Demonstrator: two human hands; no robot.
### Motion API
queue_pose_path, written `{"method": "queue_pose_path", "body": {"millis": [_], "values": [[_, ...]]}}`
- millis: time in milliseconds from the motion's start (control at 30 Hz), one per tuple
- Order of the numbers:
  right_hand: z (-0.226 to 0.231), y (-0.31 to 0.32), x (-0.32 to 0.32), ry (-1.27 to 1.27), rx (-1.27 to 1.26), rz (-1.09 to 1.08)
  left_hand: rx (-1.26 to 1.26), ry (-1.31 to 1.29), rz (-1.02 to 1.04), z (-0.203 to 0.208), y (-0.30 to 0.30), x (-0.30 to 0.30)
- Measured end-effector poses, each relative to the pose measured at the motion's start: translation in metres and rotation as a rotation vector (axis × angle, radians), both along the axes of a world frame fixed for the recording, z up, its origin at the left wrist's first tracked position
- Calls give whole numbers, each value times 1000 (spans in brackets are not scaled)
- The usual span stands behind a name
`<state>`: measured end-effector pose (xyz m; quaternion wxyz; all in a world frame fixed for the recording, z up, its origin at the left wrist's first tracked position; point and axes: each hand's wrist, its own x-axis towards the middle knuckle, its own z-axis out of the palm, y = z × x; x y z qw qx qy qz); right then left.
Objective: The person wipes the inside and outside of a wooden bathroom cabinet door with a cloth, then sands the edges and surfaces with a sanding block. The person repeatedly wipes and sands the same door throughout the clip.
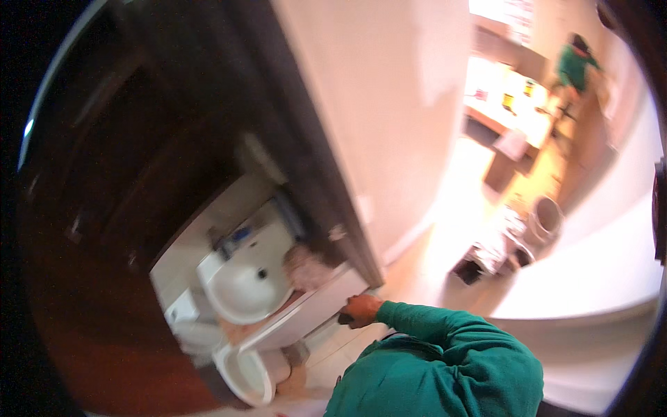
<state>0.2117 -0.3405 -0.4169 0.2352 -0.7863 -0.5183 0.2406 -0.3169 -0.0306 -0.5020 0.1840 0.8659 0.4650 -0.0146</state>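
My right hand [363, 311], in a green sleeve [445, 323], is closed around a small dark object [344, 318] whose kind is too blurred to tell. It is beside the right end of a pale vanity front [309, 313], low by the doorway; I cannot tell whether it touches it. A white washbasin [240, 288] with a dark drain sits in the vanity, and a crumpled pinkish cloth-like heap [306, 268] lies at its right. Below the vanity stands a white open-topped container [246, 375]. My left hand is not in view.
A dark door frame [306, 139] and a pale wall [389, 118] separate the washroom from a bright room. There, a round bucket [545, 219] and crumpled bags [495, 250] rest on the floor. Farther off, a person in green [573, 69] is near a cluttered table [493, 115].
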Motion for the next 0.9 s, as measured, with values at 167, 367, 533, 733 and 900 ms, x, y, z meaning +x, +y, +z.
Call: {"method": "queue_pose_path", "body": {"millis": [167, 367, 533, 733, 900], "values": [[-82, -196, 7, 347, -532, -945, -362, 154, -251, -74, -66, 141], [-58, -313, -53, 427, -686, -1360, -347, 109, -585, -107, -63, 216], [-52, -323, -82, 486, -614, -1602, -202, -32, -922, -129, -44, 257], [-47, -322, -107, 563, -502, -1591, -476, 641, -844, -149, -36, 320], [-93, -348, -135, 503, -545, -1601, -537, 327, -516, -142, -71, 284]]}}
